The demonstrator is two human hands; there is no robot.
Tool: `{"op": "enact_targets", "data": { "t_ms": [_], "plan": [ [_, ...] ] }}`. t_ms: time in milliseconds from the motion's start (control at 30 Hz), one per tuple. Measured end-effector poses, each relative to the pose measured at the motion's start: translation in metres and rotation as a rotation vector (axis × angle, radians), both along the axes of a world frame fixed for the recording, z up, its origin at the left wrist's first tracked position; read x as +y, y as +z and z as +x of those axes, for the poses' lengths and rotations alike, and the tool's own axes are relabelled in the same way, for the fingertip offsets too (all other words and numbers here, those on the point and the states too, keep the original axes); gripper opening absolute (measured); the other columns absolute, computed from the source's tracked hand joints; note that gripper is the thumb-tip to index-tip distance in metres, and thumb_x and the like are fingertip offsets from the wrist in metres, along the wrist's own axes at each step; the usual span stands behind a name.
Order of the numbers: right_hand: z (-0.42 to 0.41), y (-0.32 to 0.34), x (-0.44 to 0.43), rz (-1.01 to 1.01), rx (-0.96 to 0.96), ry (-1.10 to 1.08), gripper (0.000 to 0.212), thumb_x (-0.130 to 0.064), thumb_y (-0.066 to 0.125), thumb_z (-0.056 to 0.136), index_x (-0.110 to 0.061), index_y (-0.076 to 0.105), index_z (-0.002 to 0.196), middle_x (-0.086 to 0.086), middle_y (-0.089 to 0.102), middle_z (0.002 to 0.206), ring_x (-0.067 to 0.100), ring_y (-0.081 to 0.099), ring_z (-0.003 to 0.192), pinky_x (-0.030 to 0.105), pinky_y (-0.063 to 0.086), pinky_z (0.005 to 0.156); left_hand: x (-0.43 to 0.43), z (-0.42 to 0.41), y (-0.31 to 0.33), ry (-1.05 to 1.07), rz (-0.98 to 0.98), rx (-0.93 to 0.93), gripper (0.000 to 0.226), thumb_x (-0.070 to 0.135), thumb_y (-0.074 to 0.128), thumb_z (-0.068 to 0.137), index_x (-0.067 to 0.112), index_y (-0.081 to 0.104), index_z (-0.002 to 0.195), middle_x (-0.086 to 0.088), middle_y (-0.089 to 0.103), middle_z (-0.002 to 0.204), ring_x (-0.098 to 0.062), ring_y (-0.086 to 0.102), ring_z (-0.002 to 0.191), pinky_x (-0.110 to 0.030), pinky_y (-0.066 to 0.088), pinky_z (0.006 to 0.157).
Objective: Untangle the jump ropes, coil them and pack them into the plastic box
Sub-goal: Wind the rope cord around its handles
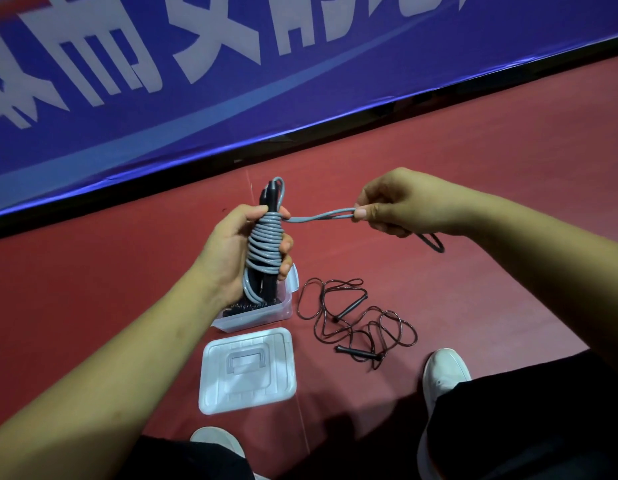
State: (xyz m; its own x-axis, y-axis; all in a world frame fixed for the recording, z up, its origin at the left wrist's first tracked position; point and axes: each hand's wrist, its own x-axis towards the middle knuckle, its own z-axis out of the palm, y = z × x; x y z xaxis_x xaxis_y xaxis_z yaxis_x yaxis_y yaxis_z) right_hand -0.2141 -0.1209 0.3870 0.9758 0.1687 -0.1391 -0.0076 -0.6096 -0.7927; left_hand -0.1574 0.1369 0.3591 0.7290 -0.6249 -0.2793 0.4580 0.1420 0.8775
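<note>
My left hand [231, 251] grips a grey jump rope [266, 244] wound in tight turns around its two upright black handles. From the top of that bundle a doubled strand runs right to my right hand [390, 206], which pinches it between thumb and fingers; a dark loop hangs out behind the right wrist. Directly below the bundle stands the clear plastic box [255, 315] on the floor, with something dark inside that I cannot make out. A thin dark jump rope [356, 320] with black handles lies loose and tangled on the floor to the right of the box.
The box's white lid [248, 370] lies flat on the red floor in front of the box. A blue banner with white characters [231, 81] runs along the back. My white shoes [442, 375] and dark trouser legs fill the bottom edge.
</note>
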Motion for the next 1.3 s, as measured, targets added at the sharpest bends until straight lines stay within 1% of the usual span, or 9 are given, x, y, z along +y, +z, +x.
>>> {"op": "enact_targets", "data": {
  "t_ms": [333, 500, 633, 733, 833, 900, 1033, 1200, 1300],
  "plan": [
    [-0.011, 0.021, 0.026, -0.084, -0.045, 0.177, 0.019, -0.031, 0.069, 0.091, -0.013, 0.074, 0.087, -0.006, 0.047, 0.053, 0.006, 0.037, 0.046, 0.02, 0.031, 0.045, 0.004, 0.011, -0.01, 0.031, 0.579, -0.462, 0.012, 0.022, 0.069, 0.09, 0.027, 0.07, 0.101, -0.007, 0.07, 0.074, -0.013, 0.062, 0.056, -0.028, 0.051, 0.056],
    [-0.012, 0.014, 0.038, -0.145, -0.141, 0.211, 0.009, -0.017, 0.07, 0.089, -0.013, 0.075, 0.084, -0.013, 0.049, 0.046, 0.004, 0.044, 0.041, 0.012, 0.03, 0.041, -0.002, -0.009, -0.018, -0.3, 1.152, -1.202, 0.027, 0.053, 0.058, 0.09, 0.046, 0.051, 0.116, 0.009, 0.068, 0.087, -0.017, 0.064, 0.078, -0.032, 0.049, 0.065],
    [-0.011, 0.004, 0.041, -0.157, -0.219, 0.226, 0.009, -0.02, 0.07, 0.089, -0.015, 0.076, 0.086, -0.007, 0.067, 0.068, 0.001, 0.056, 0.058, 0.012, 0.039, 0.054, -0.012, -0.024, -0.02, -0.421, 1.261, -1.33, 0.038, 0.068, 0.048, 0.084, 0.047, 0.043, 0.115, 0.004, 0.067, 0.095, -0.021, 0.062, 0.088, -0.031, 0.038, 0.062],
    [-0.013, 0.003, 0.044, -0.148, -0.275, 0.199, 0.011, -0.02, 0.069, 0.091, -0.012, 0.075, 0.086, -0.012, 0.063, 0.066, -0.004, 0.059, 0.058, 0.007, 0.037, 0.052, -0.014, -0.027, -0.024, -0.44, 1.293, -1.285, 0.062, 0.095, 0.038, 0.066, 0.041, 0.054, 0.091, 0.006, 0.065, 0.087, -0.013, 0.062, 0.078, -0.033, 0.048, 0.063],
    [-0.009, -0.003, 0.04, -0.128, -0.262, 0.101, 0.017, -0.026, 0.069, 0.091, -0.01, 0.075, 0.089, -0.008, 0.069, 0.073, -0.002, 0.063, 0.064, 0.016, 0.042, 0.055, -0.014, -0.03, -0.024, -0.374, 1.172, -1.188, 0.066, 0.095, 0.037, 0.066, 0.03, 0.053, 0.07, 0.001, 0.061, 0.072, -0.012, 0.058, 0.059, -0.041, 0.051, 0.059],
    [-0.003, -0.01, 0.035, -0.137, -0.236, 0.069, 0.019, -0.032, 0.069, 0.09, -0.015, 0.077, 0.091, -0.004, 0.073, 0.082, 0.003, 0.065, 0.073, 0.024, 0.05, 0.065, -0.011, -0.029, -0.022, -0.369, 1.019, -1.108, 0.058, 0.087, 0.046, 0.07, 0.03, 0.055, 0.073, -0.001, 0.061, 0.067, -0.014, 0.059, 0.055, -0.046, 0.051, 0.06],
    [0.001, -0.013, 0.028, -0.061, -0.171, 0.04, 0.024, -0.033, 0.066, 0.093, -0.014, 0.072, 0.079, -0.01, 0.054, 0.051, 0.004, 0.044, 0.046, 0.018, 0.036, 0.048, -0.008, -0.029, -0.011, -0.303, 0.548, -0.691, 0.025, 0.049, 0.07, 0.084, 0.025, 0.064, 0.08, -0.003, 0.064, 0.061, -0.022, 0.059, 0.051, -0.031, 0.05, 0.047],
    [0.003, -0.014, 0.029, 0.122, -0.049, 0.048, 0.026, -0.028, 0.058, 0.098, -0.008, 0.071, 0.088, -0.001, 0.053, 0.054, 0.015, 0.052, 0.05, 0.03, 0.045, 0.054, -0.01, -0.025, -0.008, -0.157, 0.129, -0.308, 0.042, 0.045, 0.062, 0.081, 0.006, 0.057, 0.095, -0.018, 0.056, 0.064, -0.027, 0.054, 0.048, -0.032, 0.047, 0.054],
    [0.004, -0.014, 0.028, 0.195, -0.012, 0.047, 0.023, -0.025, 0.056, 0.1, -0.011, 0.072, 0.093, 0.005, 0.053, 0.06, 0.018, 0.052, 0.053, 0.035, 0.041, 0.055, -0.013, -0.023, -0.005, -0.054, -0.023, -0.214, 0.023, 0.04, 0.057, 0.09, 0.021, 0.058, 0.102, -0.018, 0.055, 0.062, -0.027, 0.053, 0.044, -0.03, 0.047, 0.049]
  ]
}}
